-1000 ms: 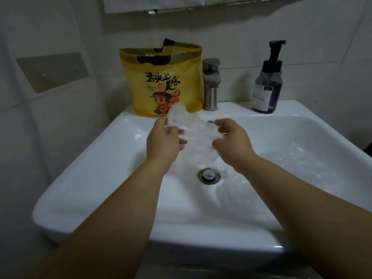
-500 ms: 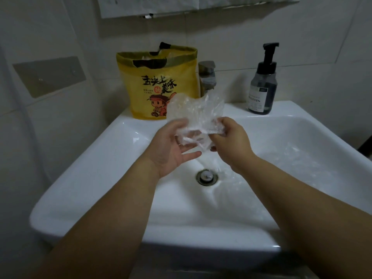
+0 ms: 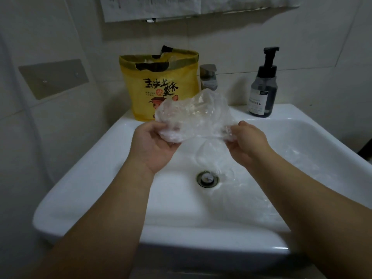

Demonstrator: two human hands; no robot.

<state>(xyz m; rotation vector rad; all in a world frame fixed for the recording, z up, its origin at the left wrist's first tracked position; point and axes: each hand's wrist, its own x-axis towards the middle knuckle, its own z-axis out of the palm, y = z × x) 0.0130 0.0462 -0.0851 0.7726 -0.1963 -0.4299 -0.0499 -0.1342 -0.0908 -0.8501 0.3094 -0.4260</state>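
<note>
Plastic bag (image 3: 193, 115), clear and crumpled, is stretched between my two grips: the left grip (image 3: 155, 146) clutches one end, the right grip (image 3: 247, 143) pinches the other. Below both I see the sink (image 3: 120, 178), with its drain (image 3: 207, 179) under the gap between them.

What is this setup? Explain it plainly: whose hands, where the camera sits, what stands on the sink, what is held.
No machine here: a person works with two bare hands. The camera is worn on the person's head and looks forward and down, so the arms reach in from the bottom. The left hand and the right hand both hold crumpled clear plastic, stretched between them above a white sink. On the sink's back ledge stand a yellow bag, a metal tap and a dark pump bottle.
</note>
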